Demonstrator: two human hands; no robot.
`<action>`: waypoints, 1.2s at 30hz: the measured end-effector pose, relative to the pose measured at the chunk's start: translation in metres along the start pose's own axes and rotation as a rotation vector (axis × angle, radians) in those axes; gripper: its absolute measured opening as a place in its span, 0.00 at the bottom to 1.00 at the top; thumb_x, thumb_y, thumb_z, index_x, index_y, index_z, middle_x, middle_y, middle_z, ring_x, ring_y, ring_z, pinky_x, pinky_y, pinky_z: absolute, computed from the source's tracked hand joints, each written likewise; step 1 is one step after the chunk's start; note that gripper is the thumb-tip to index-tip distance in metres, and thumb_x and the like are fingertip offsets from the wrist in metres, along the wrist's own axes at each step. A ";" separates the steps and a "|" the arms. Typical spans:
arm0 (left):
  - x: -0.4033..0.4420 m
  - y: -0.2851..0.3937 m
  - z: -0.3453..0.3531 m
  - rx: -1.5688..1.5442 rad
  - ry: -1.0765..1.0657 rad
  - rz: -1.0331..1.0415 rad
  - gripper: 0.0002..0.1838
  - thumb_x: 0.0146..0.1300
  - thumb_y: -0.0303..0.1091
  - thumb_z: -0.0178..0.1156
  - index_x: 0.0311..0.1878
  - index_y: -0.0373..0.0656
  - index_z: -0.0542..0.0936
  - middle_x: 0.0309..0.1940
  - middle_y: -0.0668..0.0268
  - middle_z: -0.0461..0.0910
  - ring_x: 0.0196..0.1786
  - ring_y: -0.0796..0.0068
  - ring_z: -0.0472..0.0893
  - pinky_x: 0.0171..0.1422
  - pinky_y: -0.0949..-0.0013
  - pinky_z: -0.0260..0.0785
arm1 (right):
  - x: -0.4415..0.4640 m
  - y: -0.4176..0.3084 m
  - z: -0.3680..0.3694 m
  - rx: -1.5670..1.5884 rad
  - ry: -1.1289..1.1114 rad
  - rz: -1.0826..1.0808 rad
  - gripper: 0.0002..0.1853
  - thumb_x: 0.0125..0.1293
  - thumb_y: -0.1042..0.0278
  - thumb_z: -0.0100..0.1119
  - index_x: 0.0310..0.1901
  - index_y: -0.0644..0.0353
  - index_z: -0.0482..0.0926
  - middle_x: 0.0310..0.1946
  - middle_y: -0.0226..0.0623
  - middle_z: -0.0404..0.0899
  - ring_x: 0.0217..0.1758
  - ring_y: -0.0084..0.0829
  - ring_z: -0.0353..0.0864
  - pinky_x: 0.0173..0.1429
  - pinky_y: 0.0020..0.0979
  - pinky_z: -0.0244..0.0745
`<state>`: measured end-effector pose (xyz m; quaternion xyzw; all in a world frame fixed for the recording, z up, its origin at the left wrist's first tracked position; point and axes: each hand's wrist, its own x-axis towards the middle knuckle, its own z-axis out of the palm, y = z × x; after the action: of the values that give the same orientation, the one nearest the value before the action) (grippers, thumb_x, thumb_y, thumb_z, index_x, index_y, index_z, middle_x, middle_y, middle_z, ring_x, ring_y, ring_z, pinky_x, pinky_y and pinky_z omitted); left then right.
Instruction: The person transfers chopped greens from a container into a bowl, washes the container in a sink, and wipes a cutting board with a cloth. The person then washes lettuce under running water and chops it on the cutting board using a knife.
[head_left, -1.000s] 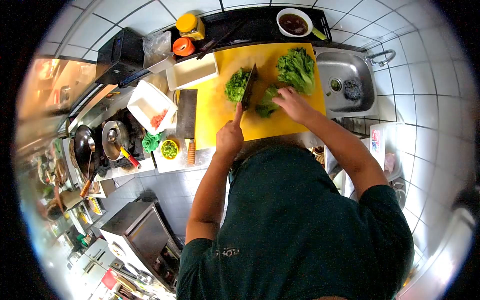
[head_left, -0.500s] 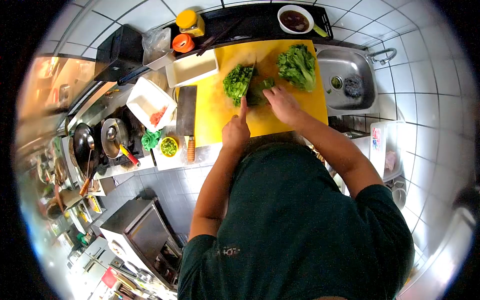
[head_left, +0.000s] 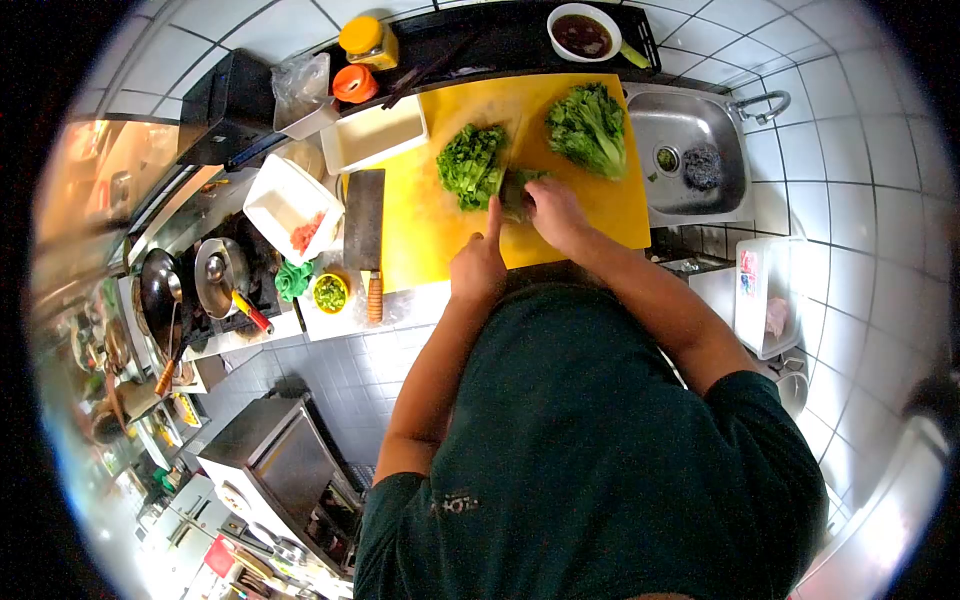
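Note:
My left hand is closed on a knife, its index finger stretched along the blade, which is seen nearly edge-on and blurred. A pile of cut green leaves lies just left of the blade on the yellow cutting board. My right hand has its fingers curled on a smaller bunch of leaves right of the knife; its fingertips press close to the blade. A larger head of leafy greens lies at the board's upper right. Beside the board's left edge rests a cleaver with a wooden handle.
Right of the board is a steel sink. To the left are an empty cream tray, a white container with red bits, a yellow bowl of chopped greens and pans. A bowl of brown liquid stands behind.
My right hand has moved left, closer to the knife, with the small bunch under it. The cut pile has shifted slightly left, and the whole view has shifted a little.

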<state>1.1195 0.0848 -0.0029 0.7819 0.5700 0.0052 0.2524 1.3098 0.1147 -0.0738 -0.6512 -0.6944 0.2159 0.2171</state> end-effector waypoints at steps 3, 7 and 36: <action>0.004 -0.003 -0.001 0.009 -0.030 -0.045 0.48 0.61 0.26 0.54 0.83 0.54 0.44 0.33 0.49 0.81 0.32 0.50 0.84 0.37 0.50 0.78 | 0.000 -0.004 -0.003 0.037 -0.002 0.022 0.12 0.57 0.76 0.64 0.43 0.64 0.78 0.43 0.54 0.78 0.48 0.58 0.77 0.52 0.52 0.73; -0.007 0.003 -0.008 -0.050 0.122 0.035 0.48 0.61 0.26 0.54 0.83 0.55 0.44 0.31 0.50 0.81 0.30 0.49 0.84 0.36 0.50 0.78 | -0.005 -0.006 -0.011 0.107 -0.090 0.062 0.12 0.57 0.78 0.62 0.44 0.64 0.79 0.43 0.54 0.78 0.48 0.60 0.76 0.53 0.52 0.74; 0.001 -0.015 -0.008 0.057 0.083 0.066 0.49 0.58 0.24 0.55 0.83 0.55 0.48 0.30 0.53 0.81 0.29 0.52 0.84 0.34 0.50 0.77 | 0.038 0.013 -0.053 -0.469 -0.497 -0.503 0.15 0.58 0.73 0.57 0.48 0.61 0.83 0.56 0.41 0.76 0.61 0.45 0.74 0.64 0.40 0.73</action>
<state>1.1045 0.0924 -0.0020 0.8061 0.5540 0.0295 0.2060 1.3491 0.1540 -0.0372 -0.4214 -0.8931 0.1430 -0.0652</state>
